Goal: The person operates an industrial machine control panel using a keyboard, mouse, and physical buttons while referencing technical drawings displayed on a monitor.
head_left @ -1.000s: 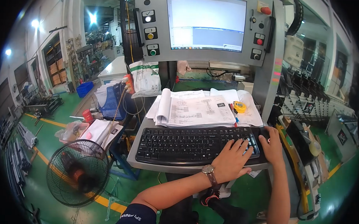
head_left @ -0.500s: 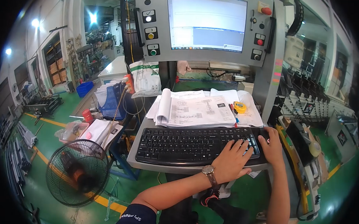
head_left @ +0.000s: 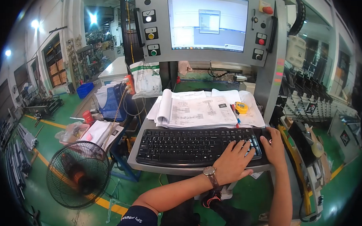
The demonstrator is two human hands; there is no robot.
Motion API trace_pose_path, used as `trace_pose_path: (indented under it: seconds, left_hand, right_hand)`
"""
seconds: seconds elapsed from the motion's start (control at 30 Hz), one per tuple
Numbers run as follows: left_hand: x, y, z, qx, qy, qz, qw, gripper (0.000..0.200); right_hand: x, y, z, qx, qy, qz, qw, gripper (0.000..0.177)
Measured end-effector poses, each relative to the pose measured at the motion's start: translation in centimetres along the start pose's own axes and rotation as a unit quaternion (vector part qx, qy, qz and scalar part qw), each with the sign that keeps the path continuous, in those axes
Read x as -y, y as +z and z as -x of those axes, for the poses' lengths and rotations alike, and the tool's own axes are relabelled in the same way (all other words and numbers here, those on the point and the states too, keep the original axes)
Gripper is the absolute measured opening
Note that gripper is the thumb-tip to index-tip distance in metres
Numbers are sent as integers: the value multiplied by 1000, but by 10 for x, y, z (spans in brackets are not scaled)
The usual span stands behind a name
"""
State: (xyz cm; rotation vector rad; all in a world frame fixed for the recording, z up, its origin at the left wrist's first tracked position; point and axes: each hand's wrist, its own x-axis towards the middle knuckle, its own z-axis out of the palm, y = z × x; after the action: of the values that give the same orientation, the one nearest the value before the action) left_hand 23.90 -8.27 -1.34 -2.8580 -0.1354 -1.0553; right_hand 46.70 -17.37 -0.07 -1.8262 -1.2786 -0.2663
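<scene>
My left hand (head_left: 234,162), with a watch (head_left: 209,171) on the wrist, lies over the right end of the black keyboard (head_left: 180,147), its fingers spread on the number keys. To its right, my right hand (head_left: 274,146) rests at the dark mouse (head_left: 269,136), which it mostly covers; the fingers curve over it. A lit monitor (head_left: 208,22) in a grey panel stands above and shows a small window. Between panel and keyboard lie drawing sheets (head_left: 201,111), with a yellow tape measure (head_left: 241,107) and pens (head_left: 237,118) on top.
A black fan (head_left: 78,174) stands at the lower left, below papers (head_left: 100,133) and a blue basket (head_left: 113,106). A white bag (head_left: 147,80) hangs left of the sheets. Buttons and a red knob (head_left: 267,10) flank the monitor. Machine parts stand at the right.
A small window has appeared on the monitor. Both hands stay in place, and the view has shifted very slightly.
</scene>
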Motion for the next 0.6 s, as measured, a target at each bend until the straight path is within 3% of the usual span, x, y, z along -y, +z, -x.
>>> trace_pose_path:
  seconds: [0.6]
  left_hand:
    - [0, 2, 0, 0, 0, 1, 1000, 73]
  right_hand:
    - [-4, -1, 0, -16, 15, 6, 1000, 42]
